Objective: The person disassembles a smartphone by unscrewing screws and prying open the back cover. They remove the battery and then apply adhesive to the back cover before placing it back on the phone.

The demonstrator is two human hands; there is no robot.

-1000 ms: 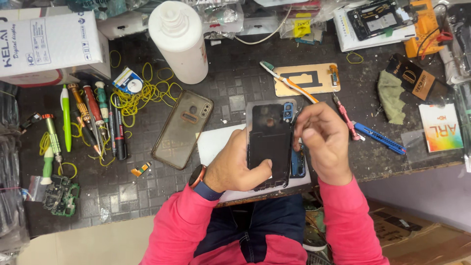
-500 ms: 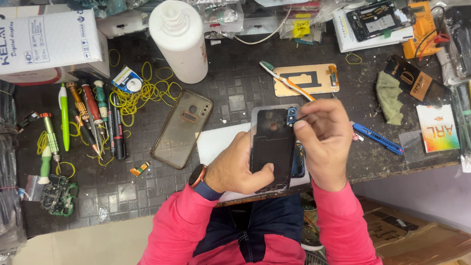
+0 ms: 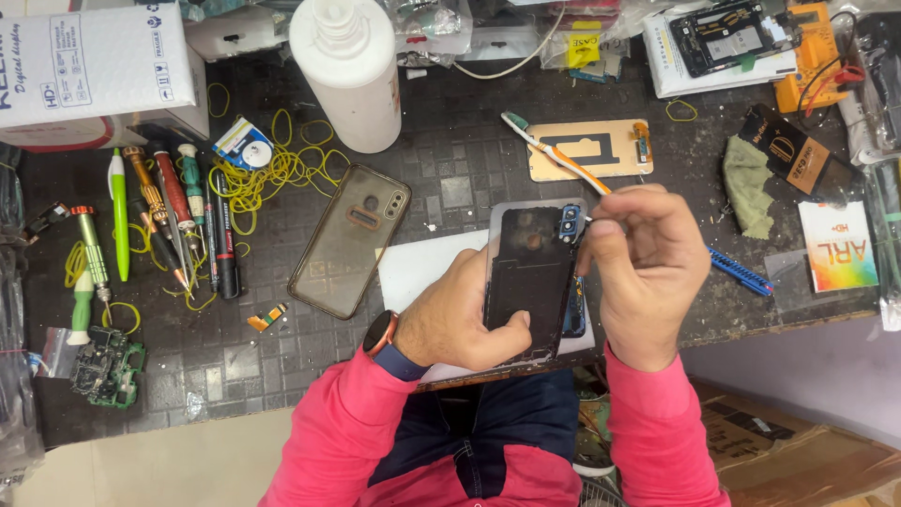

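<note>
Holding the phone (image 3: 530, 282) steady is the left hand (image 3: 450, 324), fingers wrapped around its lower left edge with the thumb pressed flat on the dark back near the bottom. The phone lies face down at the front edge of the bench (image 3: 450, 160), on top of a white pad (image 3: 422, 272), and its back looks stripped and black with a blue camera module (image 3: 569, 223) at the top right corner. The right hand (image 3: 648, 272) sits just right of the phone, fingers curled and pinched together on something thin right by that camera module (can't tell what the tool is, it's too small and mostly hidden). A smartwatch (image 3: 380, 333) shows on the left wrist, and both sleeves are pink.

Left of the phone, a clear case (image 3: 349, 239) lies tilted on the bench, not touching the phone. Further left of the phone there's a row of screwdrivers (image 3: 174, 211) and a green pen (image 3: 118, 211), with a mess of yellow rubber bands (image 3: 272, 169) between them and the case. A white bottle (image 3: 349, 70) stands up and to the left of the phone, and a white box (image 3: 99, 70) sits beyond that at the far left. Just above the phone, a toothbrush (image 3: 554, 155) lies across a tan panel (image 3: 589, 148). Way off to the lower left of the phone there's a small green circuit board (image 3: 108, 366). To the right of the phone, past the right hand, a blue tool (image 3: 741, 272) lies near the bench edge.
</note>
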